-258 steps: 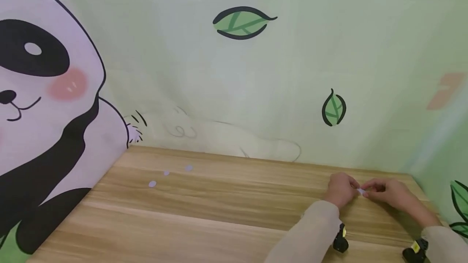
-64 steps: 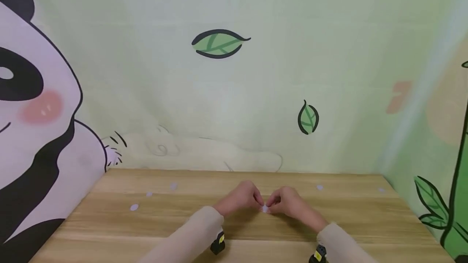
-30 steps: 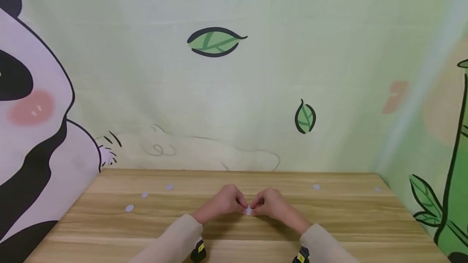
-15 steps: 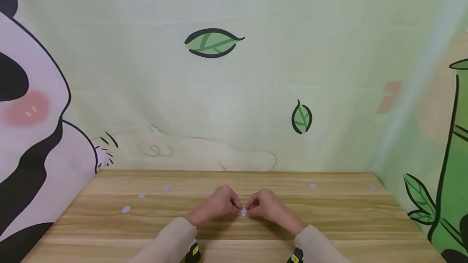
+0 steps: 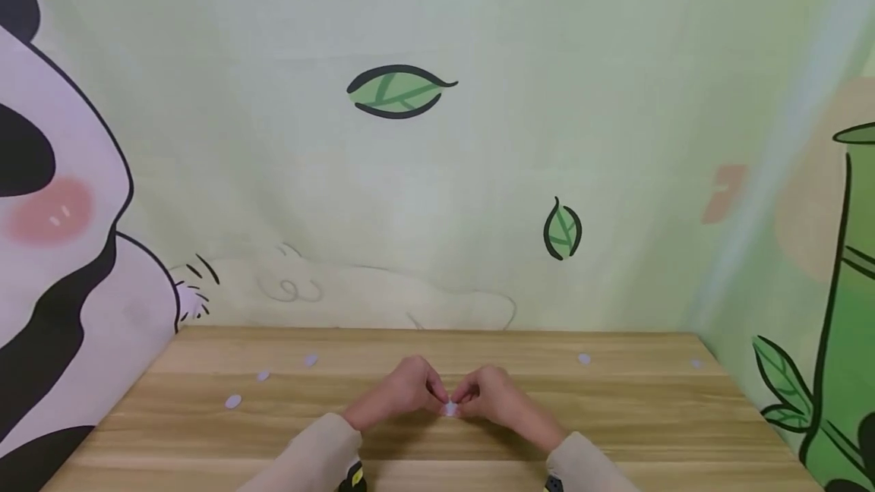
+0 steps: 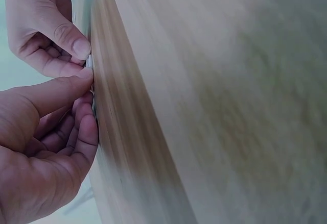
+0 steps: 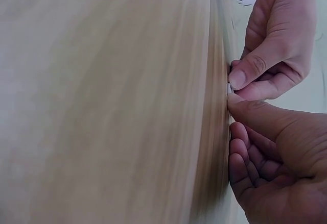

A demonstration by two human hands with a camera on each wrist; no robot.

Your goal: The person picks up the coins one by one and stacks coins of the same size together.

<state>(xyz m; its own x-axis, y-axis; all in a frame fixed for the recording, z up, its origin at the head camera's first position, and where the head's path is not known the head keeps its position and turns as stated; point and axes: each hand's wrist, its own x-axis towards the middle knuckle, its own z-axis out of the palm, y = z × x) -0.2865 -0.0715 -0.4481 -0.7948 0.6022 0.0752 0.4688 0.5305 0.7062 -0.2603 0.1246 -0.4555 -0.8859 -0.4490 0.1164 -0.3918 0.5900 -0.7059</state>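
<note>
Near the middle of the wooden table (image 5: 410,469), both hands meet over a small pale round disc (image 5: 450,408). My left hand (image 5: 403,389) pinches its left edge between thumb and fingertips, while my right hand (image 5: 499,397) pinches the right edge. From the left wrist, only a thin white sliver of the disc (image 6: 89,61) shows between the two thumbs, close over the tabletop. The right wrist view has the same sliver of disc (image 7: 229,88) between the thumb tips. Most of the disc is hidden by the fingers.
Three similar discs lie at the left: a near disc (image 5: 234,401), a middle disc (image 5: 263,376) and a far disc (image 5: 311,360). Toward the right lie another disc (image 5: 584,358) and one by the corner (image 5: 696,363). A printed backdrop (image 5: 478,173) rises behind the table.
Earlier both hands held a disc at the table's right end; two discs now lie on that side. The hands came to the middle, then shifted slightly left, still pinching a disc.
</note>
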